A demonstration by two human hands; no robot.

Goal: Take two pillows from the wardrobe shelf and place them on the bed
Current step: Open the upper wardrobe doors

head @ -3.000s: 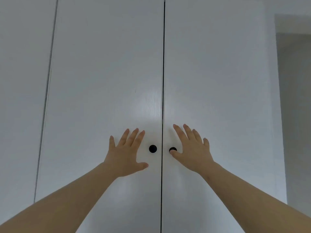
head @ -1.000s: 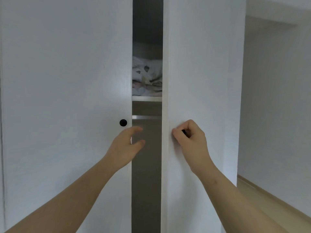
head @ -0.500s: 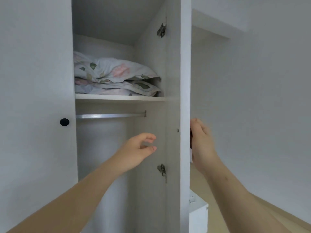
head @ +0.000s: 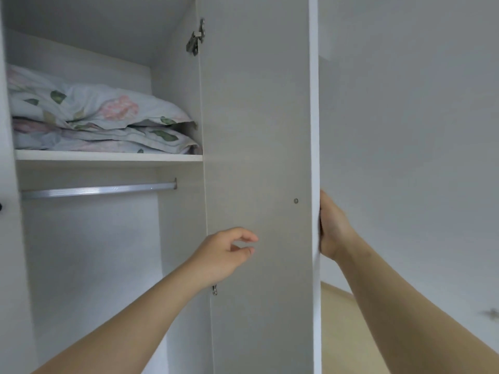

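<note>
Head view shows two floral pillows [head: 100,122] stacked on the wardrobe shelf [head: 108,157], above a hanging rail [head: 98,189]. Right hand [head: 332,228] grips the open door [head: 259,184] edge; left hand [head: 224,256] hovers, fingers [head: 247,237] loosely curled, holding nothing.

Head camera faces close, slightly upward, into the wardrobe [head: 89,238].
</note>
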